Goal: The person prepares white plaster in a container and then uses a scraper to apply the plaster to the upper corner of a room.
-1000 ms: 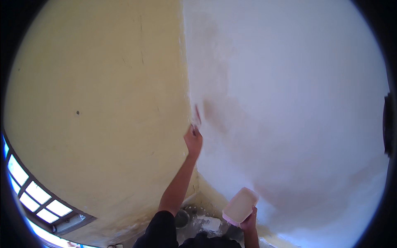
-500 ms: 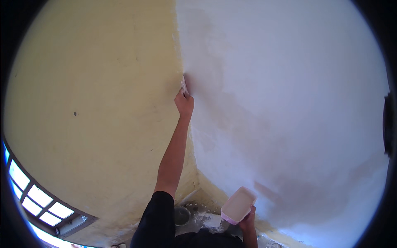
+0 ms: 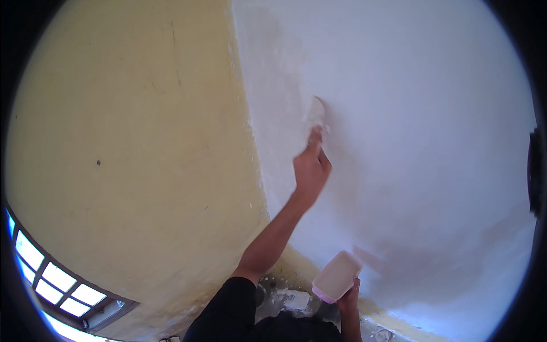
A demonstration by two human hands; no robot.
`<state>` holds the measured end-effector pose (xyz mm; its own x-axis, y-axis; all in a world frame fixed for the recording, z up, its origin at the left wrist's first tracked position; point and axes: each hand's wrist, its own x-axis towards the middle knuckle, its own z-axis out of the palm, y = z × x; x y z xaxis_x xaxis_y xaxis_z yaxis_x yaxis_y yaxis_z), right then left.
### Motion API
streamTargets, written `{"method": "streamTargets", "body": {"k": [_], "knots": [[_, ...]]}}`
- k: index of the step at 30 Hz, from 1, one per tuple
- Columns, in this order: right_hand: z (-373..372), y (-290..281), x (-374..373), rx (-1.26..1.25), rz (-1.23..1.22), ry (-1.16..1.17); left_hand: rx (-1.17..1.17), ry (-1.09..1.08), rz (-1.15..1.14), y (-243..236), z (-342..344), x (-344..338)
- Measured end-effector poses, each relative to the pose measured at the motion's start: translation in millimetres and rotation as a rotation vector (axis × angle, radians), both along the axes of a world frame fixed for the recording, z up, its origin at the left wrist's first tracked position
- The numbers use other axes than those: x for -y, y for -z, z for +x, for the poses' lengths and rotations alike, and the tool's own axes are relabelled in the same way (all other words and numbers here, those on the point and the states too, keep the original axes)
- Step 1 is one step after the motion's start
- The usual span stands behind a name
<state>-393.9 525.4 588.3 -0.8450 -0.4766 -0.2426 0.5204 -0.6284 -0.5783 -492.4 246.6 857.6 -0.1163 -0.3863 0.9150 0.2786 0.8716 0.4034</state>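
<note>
Reaching up to the white wall (image 3: 410,125), my left hand (image 3: 313,168) is closed around a putty knife (image 3: 317,109) smeared with white paste. One finger lies stretched along the tool toward its blade, which is at the wall's surface; the handle is hidden in the hand. Low on the right, my right hand (image 3: 350,293) grips a pink rectangular tub (image 3: 337,276) by its side. Pale paste shows in the tilted tub, though how deep it is I cannot tell.
A yellow wall (image 3: 142,125) meets the white one at a corner left of my left hand. A barred window (image 3: 60,285) is at the lower left. Below, white-splattered floor (image 3: 273,310) holds a whitish block-like thing (image 3: 296,300). Something dark (image 3: 534,171) stands at the right rim.
My left hand has moved the putty knife from the corner rightward onto the white wall. The tub in my right hand has shifted slightly right and up in view.
</note>
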Motion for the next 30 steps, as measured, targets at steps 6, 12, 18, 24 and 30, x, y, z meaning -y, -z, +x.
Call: {"method": "streamTargets", "body": {"k": [6, 12, 18, 24, 30], "knots": [[0, 2, -7, -0.057, -0.039, -0.031, 0.202, 0.175, 0.099, 25, 37, -21], [12, -4, -14, -0.072, -0.038, -0.045, -0.154, -0.187, 0.044, 36, -5, 53], [8, 11, -26, -0.109, 0.0, -0.032, 0.201, -0.093, -0.068, 143, -47, 31], [6, 15, -31, -0.02, -0.03, 0.006, 0.229, 0.206, 0.11, 218, 18, -9], [10, 30, -24, -0.003, 0.017, 0.003, 0.32, -0.242, 0.709, 265, 2, 122]]}}
